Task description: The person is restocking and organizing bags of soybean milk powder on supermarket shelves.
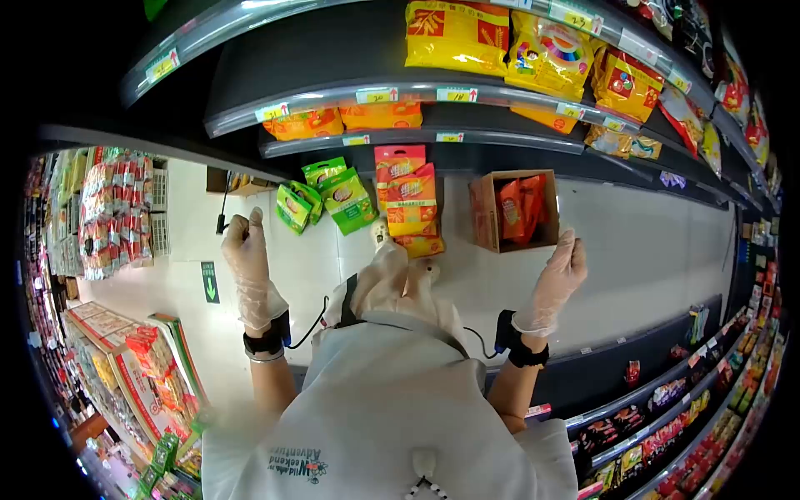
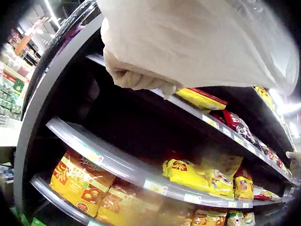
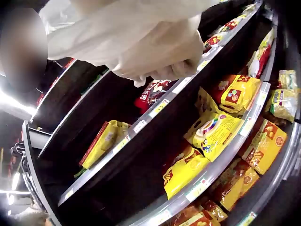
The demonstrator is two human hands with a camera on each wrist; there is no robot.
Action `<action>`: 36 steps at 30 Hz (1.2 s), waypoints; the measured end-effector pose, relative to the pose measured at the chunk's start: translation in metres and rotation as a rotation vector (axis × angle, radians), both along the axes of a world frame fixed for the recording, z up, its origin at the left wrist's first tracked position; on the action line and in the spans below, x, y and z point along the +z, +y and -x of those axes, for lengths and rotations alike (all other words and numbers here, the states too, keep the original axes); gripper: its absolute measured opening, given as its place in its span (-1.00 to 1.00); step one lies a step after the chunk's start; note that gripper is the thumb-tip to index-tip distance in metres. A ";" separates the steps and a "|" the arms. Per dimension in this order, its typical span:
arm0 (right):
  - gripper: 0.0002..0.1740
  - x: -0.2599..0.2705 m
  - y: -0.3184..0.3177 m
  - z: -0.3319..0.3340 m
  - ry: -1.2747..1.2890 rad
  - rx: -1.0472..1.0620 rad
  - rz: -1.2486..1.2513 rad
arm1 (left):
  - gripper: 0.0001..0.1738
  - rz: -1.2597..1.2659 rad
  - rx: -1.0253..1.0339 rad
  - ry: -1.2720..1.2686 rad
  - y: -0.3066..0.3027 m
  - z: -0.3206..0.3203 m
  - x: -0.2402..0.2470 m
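Note:
My left hand (image 1: pixel 247 250), in a clear glove, is raised at the left with fingers curled and thumb up. It holds nothing. In the left wrist view the curled fingers (image 2: pixel 141 81) show in front of a dark shelf. My right hand (image 1: pixel 557 279), gloved too, is raised at the right, its fingers drawn together and nothing in them. An open cardboard box (image 1: pixel 487 218) with red-orange bags (image 1: pixel 523 208) stands on the floor near it. Between the hands, green bags (image 1: pixel 348 200) and red and orange bags (image 1: pixel 410 200) lie on the floor by the feet.
Ahead are dark shelves with price tags; yellow bags (image 1: pixel 457 37) stand on an upper level and orange bags (image 1: pixel 382 115) on a lower one. Low shelves of small packets (image 1: pixel 667 392) run behind at the right. Hanging packets (image 1: pixel 117 212) and a display bin (image 1: pixel 137 375) flank the left.

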State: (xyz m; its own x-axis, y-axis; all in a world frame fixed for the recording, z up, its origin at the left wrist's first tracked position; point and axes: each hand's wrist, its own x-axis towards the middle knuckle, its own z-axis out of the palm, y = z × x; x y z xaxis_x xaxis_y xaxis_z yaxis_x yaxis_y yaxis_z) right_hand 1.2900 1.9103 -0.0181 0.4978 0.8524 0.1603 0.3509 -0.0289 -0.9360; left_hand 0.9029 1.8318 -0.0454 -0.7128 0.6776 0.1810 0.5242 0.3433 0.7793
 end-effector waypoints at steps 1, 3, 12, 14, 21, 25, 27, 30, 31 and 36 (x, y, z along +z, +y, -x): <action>-0.58 0.001 0.004 0.003 -0.004 -0.007 -0.009 | -0.52 -0.017 -0.032 0.032 0.010 0.002 -0.001; -0.56 0.004 0.012 0.011 0.079 -0.006 0.103 | -0.55 -0.030 -0.083 0.056 0.026 0.008 0.001; -0.60 -0.001 0.070 0.044 0.131 -0.074 -0.051 | -0.59 -0.109 -0.140 0.112 0.098 0.047 0.017; -0.62 0.007 0.079 0.056 0.205 -0.049 -0.070 | -0.57 -0.099 -0.128 0.083 0.109 0.047 0.026; -0.69 0.040 0.141 0.066 0.365 0.189 -0.111 | -0.57 -0.153 -0.079 -0.111 0.141 0.029 0.047; -0.72 0.054 0.192 0.065 0.297 0.296 -0.113 | -0.69 -0.449 -0.099 -0.410 0.163 0.014 0.068; -0.70 0.065 0.216 0.066 0.273 0.343 -0.140 | -0.85 -0.467 -0.016 -0.193 0.174 -0.007 0.096; -0.70 0.082 0.242 0.061 0.285 0.412 -0.176 | -0.56 -0.461 -0.211 0.265 0.200 -0.024 0.131; -0.70 0.088 0.247 0.060 0.292 0.418 -0.175 | -0.43 -0.427 -0.263 0.481 0.213 -0.034 0.148; -0.73 0.088 0.257 0.057 0.259 0.485 -0.161 | -0.30 -0.142 -0.365 0.892 0.258 -0.047 0.182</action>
State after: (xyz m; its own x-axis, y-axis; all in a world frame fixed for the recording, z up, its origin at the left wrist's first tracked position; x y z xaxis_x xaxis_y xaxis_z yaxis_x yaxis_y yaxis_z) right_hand 1.2328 2.1672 0.0696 0.0958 0.9681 0.2316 0.0473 0.2279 -0.9725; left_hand 0.9498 2.0900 0.1368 -0.0245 0.7597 0.6499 0.9976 -0.0240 0.0656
